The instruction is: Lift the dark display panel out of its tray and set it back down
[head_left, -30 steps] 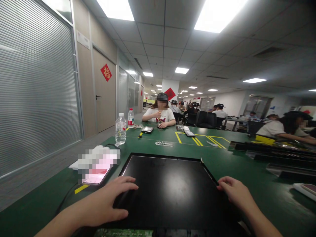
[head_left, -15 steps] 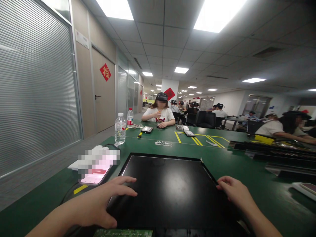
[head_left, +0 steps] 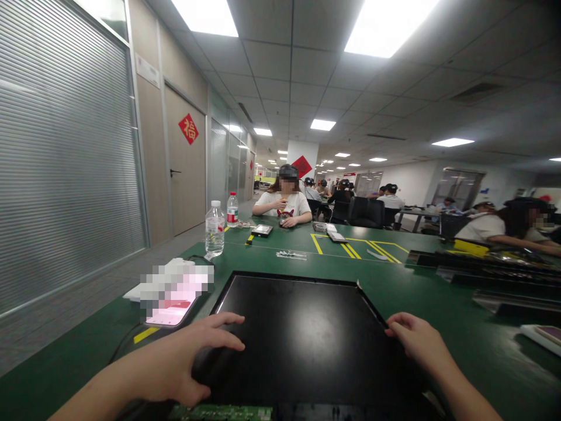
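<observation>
A large black flat panel (head_left: 302, 336) lies on the green table (head_left: 394, 275) in front of me. My left hand (head_left: 184, 356) rests on the panel's left edge, fingers stretched forward and thumb down near its front corner. At the right edge my right hand (head_left: 416, 342) lies with fingers curled over the rim. A strip of green circuit board (head_left: 219, 413) shows under the panel's front edge.
A phone with a pink screen (head_left: 169, 313) and white items lie left of the panel. Two water bottles (head_left: 214, 228) stand further back. Black trays (head_left: 491, 275) lie at the right. A seated person (head_left: 284, 204) faces me across the table; others sit at the right.
My left hand has slid back a little along the panel's left edge. The right hand has stayed in place.
</observation>
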A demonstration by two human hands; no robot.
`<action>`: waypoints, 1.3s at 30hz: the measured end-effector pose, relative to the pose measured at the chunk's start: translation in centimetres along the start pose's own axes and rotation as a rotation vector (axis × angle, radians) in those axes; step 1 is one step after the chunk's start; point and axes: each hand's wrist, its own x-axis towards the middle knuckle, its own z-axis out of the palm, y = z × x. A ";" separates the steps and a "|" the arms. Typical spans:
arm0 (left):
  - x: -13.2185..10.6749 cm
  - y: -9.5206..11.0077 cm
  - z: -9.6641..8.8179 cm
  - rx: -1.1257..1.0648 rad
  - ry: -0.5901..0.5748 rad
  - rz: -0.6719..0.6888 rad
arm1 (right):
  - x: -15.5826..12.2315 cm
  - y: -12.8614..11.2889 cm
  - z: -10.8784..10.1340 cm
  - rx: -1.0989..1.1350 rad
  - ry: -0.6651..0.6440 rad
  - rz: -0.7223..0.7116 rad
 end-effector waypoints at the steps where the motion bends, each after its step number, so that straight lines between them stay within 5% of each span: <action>1: 0.0 0.1 0.0 0.000 -0.001 -0.002 | 0.0 0.0 0.0 -0.002 -0.004 -0.002; 8: 0.1 -0.5 0.2 -0.008 0.042 -0.018 | -0.1 0.0 0.0 -0.001 -0.022 0.013; 16: 1.9 -2.8 1.1 0.089 0.344 -0.252 | -0.1 0.2 -0.1 -0.019 0.012 -0.040; 23: 1.9 -2.1 1.2 0.085 0.307 -0.343 | 0.6 1.3 -0.3 -0.093 0.145 -0.076; 29: 2.0 -2.2 1.2 0.004 0.355 -0.236 | 0.6 1.7 0.1 -0.131 0.058 -0.089; 39: 2.3 -2.1 1.0 -0.225 0.448 -0.315 | 0.9 2.0 0.1 -0.135 0.005 -0.096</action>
